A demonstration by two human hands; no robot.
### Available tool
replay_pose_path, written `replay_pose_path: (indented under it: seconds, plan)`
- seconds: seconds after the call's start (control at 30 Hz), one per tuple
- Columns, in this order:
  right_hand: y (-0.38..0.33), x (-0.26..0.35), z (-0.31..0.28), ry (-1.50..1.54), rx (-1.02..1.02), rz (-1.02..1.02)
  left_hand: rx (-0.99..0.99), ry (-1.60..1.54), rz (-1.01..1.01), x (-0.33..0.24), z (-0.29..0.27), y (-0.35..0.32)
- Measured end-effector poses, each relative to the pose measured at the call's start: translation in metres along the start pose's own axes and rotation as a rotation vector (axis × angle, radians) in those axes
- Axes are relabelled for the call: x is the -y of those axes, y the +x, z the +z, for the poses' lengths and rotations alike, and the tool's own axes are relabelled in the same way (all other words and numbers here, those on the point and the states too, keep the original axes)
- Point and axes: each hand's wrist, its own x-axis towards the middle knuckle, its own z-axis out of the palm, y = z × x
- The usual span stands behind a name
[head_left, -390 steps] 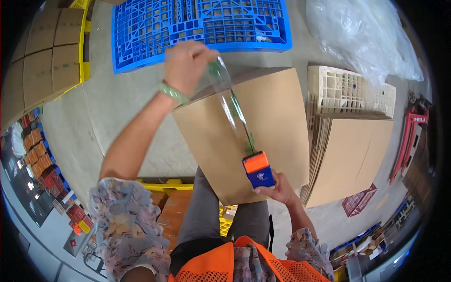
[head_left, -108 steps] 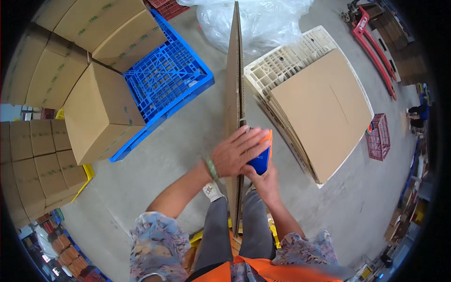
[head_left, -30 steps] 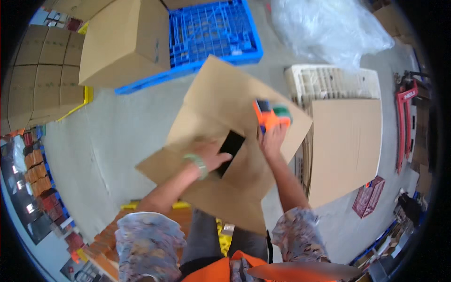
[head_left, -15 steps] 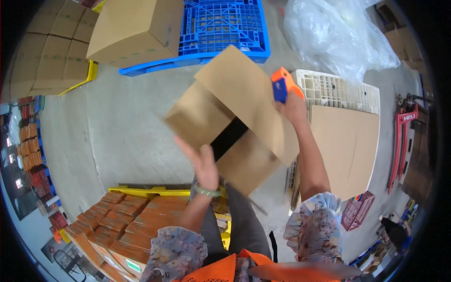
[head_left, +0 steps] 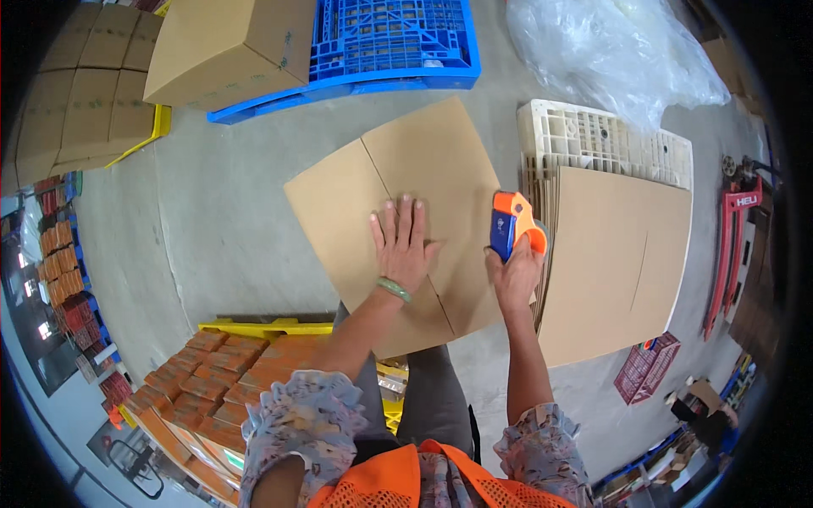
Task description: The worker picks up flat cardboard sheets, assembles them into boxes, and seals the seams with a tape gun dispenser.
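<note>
An orange vest (head_left: 385, 481), mesh with smooth edging, covers a flowered shirt (head_left: 435, 476); the shirt's sleeves (head_left: 542, 447), grey-blue with muted pink and dark sprigs, finish near the elbows in ruffled cuffs (head_left: 326, 396); trousers (head_left: 434, 394), plain grey; a pale green bracelet (head_left: 394, 289) rings the left wrist; hands (head_left: 403, 259) bare.

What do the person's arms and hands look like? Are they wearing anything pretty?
Yes! The left hand has a pale green bangle at its wrist; the right hand shows none. Neither wears a glove. The grey-blue sleeves have a flowery print and ruffled edges.
</note>
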Motion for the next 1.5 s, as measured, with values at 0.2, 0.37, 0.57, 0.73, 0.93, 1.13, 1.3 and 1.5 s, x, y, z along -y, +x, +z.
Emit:
replay_pose_path:
  seconds: [0.2, 0.37, 0.57, 0.73, 0.93, 1.13, 1.3, 1.5]
  plan:
    - [0.003, 0.025, -0.024, 0.857, -0.004, 0.157, 0.139, -0.1, 0.264, 0.017, 0.002, 0.022]
    - [0.014, 0.083, -0.047, 1.304, 0.601, 0.206, 0.402, -0.04, 0.357, 0.029, 0.013, 0.02]
    - [0.045, 0.128, -0.004, 1.136, 0.846, 0.158, 0.678, -1.434, 0.051, 0.019, 0.012, 0.017]
    - [0.04, 0.116, 0.019, 1.063, 0.873, 0.086, 0.361, -1.212, 0.258, 0.023, 0.011, 0.018]
    - [0.031, 0.101, 0.013, 1.026, 1.056, 0.176, 0.179, -0.754, 0.635, 0.057, -0.015, -0.05]
    - [0.026, 0.105, 0.017, 1.023, 0.976, 0.011, 0.129, -0.913, -0.239, 0.133, -0.129, 0.041]
    - [0.03, 0.103, 0.016, 1.0, 0.962, -0.067, 0.405, -1.018, -0.157, 0.116, -0.113, 0.07]
    - [0.028, 0.101, 0.014, 0.949, 0.936, -0.11, 0.495, -1.067, -0.127, 0.112, -0.127, 0.072]
